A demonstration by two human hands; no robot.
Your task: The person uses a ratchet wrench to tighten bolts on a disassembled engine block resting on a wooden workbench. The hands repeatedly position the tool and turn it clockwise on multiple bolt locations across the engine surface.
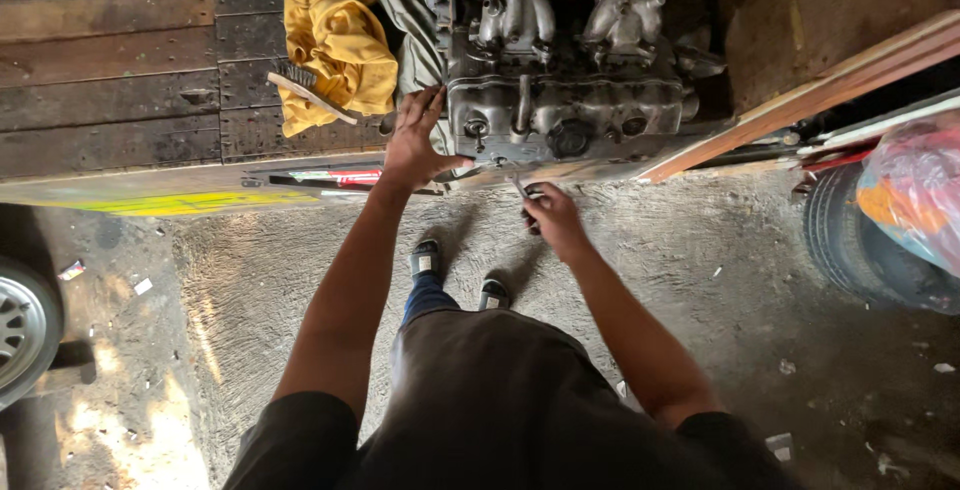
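From the head camera I look straight down at a grimy grey engine block sitting on a dark wooden plank desk, its front face at the desk's near edge. My left hand is spread flat with the fingers splayed wide against the lower left corner of the engine, the thumb pointing toward a thin metal part that juts from the block's bottom edge; this grip is open and holds nothing. My right hand sits just below the engine's front edge, closed around a small dark metal tool whose tip points up toward the underside of the block; I cannot tell what kind of tool it is, since the fingers hide most of it. Just left of the engine lies a crumpled yellow cloth with a wire brush resting across it, and a grey-green rag is tucked between the cloth and the block. Below, I see my sandalled feet on the rough concrete floor. A car wheel shows at the left edge, and a tyre with a pink plastic bag above it stands at the right.
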